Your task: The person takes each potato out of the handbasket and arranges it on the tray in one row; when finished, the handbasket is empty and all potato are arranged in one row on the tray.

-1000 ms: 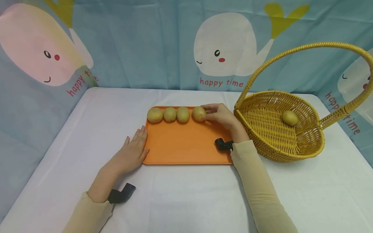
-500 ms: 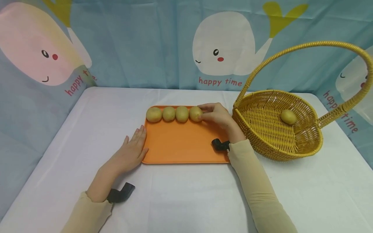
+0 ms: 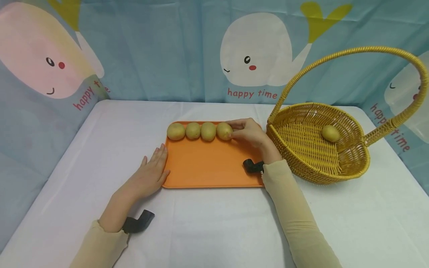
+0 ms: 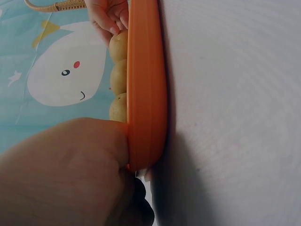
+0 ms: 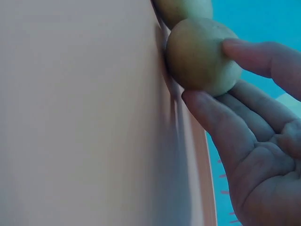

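An orange tray (image 3: 204, 163) lies on the white table, with several potatoes in a row along its far edge. My right hand (image 3: 248, 133) pinches the rightmost potato (image 3: 223, 131) between thumb and fingers. In the right wrist view this potato (image 5: 195, 56) sits against its neighbour (image 5: 181, 10), low on the tray surface. My left hand (image 3: 149, 176) lies along the tray's left edge, fingers straight and touching it. From the left wrist view, the tray's outer side (image 4: 146, 94) shows beside my left hand (image 4: 61, 169), whose fingers are mostly hidden.
To the right of the tray stands a yellow woven basket (image 3: 305, 173) with a tall arched handle (image 3: 355, 50). One potato (image 3: 330, 133) lies inside it. A blue whale-print cloth (image 3: 181, 52) hangs behind the table. Dark wrist mounts (image 3: 139, 222) show at both wrists.
My right hand has slid the rightmost potato left, closing the gap to the others in the row. The left hand stays at the tray's edge. The whole view has shifted slightly.
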`<state>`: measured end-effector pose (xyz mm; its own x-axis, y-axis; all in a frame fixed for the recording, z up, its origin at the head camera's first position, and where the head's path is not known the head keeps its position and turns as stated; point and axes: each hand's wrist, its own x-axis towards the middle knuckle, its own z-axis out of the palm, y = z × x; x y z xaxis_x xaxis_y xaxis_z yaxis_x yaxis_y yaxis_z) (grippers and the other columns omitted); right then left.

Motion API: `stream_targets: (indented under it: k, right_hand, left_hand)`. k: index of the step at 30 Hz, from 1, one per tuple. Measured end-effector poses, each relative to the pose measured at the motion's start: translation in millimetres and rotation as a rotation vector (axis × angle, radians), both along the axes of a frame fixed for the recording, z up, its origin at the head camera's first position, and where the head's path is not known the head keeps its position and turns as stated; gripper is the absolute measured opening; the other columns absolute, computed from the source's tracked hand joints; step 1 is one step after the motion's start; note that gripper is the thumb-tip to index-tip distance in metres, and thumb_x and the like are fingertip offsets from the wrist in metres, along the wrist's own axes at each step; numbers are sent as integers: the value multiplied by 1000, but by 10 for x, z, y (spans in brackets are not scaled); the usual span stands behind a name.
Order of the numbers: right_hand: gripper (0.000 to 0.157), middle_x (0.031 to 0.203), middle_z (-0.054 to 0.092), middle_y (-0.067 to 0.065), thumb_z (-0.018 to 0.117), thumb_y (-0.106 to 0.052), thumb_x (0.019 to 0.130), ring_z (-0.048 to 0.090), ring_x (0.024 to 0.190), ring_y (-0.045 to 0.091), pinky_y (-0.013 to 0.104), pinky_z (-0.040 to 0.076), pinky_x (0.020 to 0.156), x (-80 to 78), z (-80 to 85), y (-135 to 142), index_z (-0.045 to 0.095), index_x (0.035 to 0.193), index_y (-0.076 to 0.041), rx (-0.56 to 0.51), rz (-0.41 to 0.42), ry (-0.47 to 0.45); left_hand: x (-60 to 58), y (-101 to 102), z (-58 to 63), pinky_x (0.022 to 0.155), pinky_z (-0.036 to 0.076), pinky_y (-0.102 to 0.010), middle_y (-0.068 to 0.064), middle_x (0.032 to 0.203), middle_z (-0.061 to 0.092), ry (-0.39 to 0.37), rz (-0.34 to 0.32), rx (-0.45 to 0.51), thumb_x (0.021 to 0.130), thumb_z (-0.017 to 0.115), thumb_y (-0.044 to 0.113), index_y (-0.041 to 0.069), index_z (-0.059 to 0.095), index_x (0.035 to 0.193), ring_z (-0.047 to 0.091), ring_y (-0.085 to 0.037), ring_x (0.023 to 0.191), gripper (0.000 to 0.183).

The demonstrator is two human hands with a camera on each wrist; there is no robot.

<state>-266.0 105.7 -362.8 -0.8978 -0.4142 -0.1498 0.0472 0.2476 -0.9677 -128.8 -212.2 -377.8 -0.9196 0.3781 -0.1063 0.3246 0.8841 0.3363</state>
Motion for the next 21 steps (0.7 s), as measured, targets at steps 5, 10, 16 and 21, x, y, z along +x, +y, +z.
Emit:
stream_targets:
  k: [5, 10, 16, 21]
  right_hand:
    - [50, 128, 56, 22, 64, 7, 82, 52, 120, 26, 24, 51, 81, -16, -17, 24, 53, 131, 4, -13, 15, -17]
    - [49, 128, 56, 21, 66, 5, 82, 53, 119, 25, 23, 50, 81, -25, -25, 23, 54, 130, 4, -13, 18, -12]
    - [48, 128, 56, 21, 67, 3, 83, 54, 117, 26, 23, 50, 81, -16, -18, 15, 54, 129, 4, -18, 11, -11]
    - [45, 126, 58, 21, 66, 0, 85, 57, 112, 24, 23, 50, 81, -2, -4, 2, 55, 129, 4, -2, -1, -2]
  left_hand:
    - [3, -5, -2, 106, 9, -65, -26, 154, 5, 0, -4, 1, 99, 44, 20, -12, 10, 146, 7, -42, 140, 66]
    - [3, -2, 0, 106, 9, -65, -26, 154, 5, -6, 5, -4, 99, 44, 20, -12, 10, 146, 7, -42, 140, 66]
    - [1, -3, -6, 105, 9, -65, -26, 154, 6, -3, 5, -4, 99, 44, 20, -12, 11, 146, 7, -42, 140, 66]
    - [-1, -7, -12, 106, 9, -65, -26, 154, 5, 1, 3, -4, 99, 44, 20, -12, 10, 146, 7, -42, 140, 66]
